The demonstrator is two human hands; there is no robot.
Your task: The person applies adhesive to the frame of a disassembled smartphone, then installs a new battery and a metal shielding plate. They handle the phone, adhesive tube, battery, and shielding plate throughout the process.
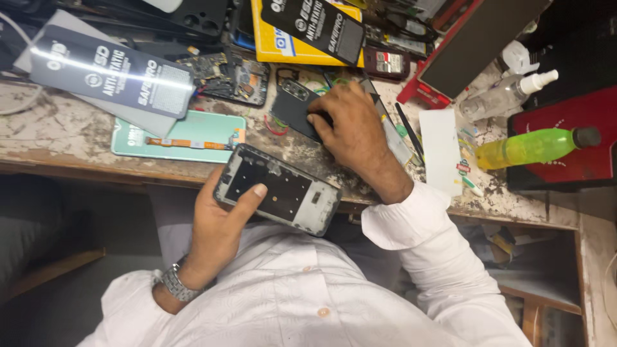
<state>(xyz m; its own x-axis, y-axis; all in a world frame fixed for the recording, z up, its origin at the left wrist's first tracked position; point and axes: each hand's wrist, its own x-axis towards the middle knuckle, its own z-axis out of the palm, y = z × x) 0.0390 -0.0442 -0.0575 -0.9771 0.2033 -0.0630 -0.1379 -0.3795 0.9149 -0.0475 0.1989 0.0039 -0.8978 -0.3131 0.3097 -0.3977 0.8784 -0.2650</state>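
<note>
The left hand [218,225] is gripping a stripped phone frame [277,189] just off the near edge of the desk [58,138], thumb laid across its open face, probably to keep it steady and turned up for viewing. The right hand [350,125] is pressing its curled fingers on a dark phone back cover [294,108] lying flat mid-desk, seemingly pinning it down. A green plastic bottle [533,146] is lying near the right edge.
</note>
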